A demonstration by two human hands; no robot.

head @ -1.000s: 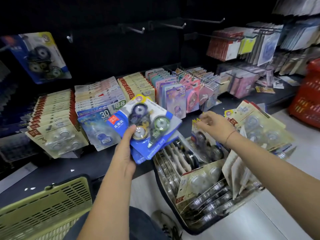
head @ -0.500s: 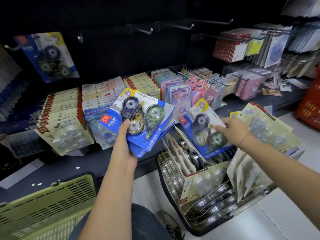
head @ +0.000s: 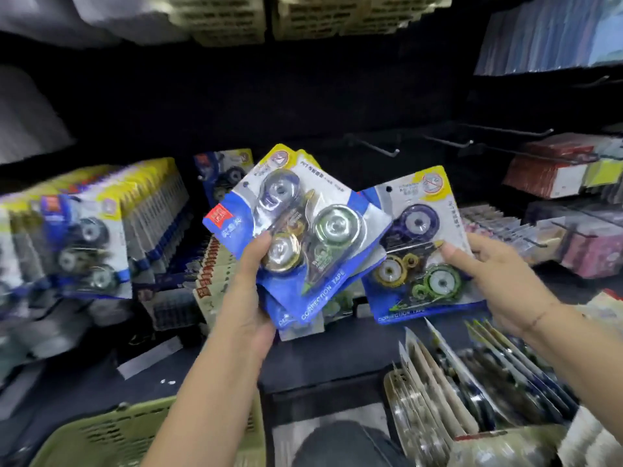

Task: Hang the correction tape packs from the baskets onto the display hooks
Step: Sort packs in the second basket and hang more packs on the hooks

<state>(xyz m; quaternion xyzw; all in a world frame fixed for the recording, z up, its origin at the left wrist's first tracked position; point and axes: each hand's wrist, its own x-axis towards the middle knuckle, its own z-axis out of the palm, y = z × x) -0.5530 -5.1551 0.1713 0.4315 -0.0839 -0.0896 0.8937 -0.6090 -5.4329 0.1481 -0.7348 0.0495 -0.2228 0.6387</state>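
Glossy blister-carded correction tape packs.
These, fanned, were gripped by the left hand; alongside, a single pack by the right hand.

Light: dim overall, the back panel near black, with brighter light falling from above and in front onto the held stack of packs and the single pack beside it, and white glare spots on their clear blisters. Sharpness: centre fairly crisp, the print on both partly legible; heavy smear on the hanging packs at left, the stock along the top edge and the green basket at lower left. Lens: wide-angle, lines bowed and stretched toward the corners, the upright packs at lower right soft.
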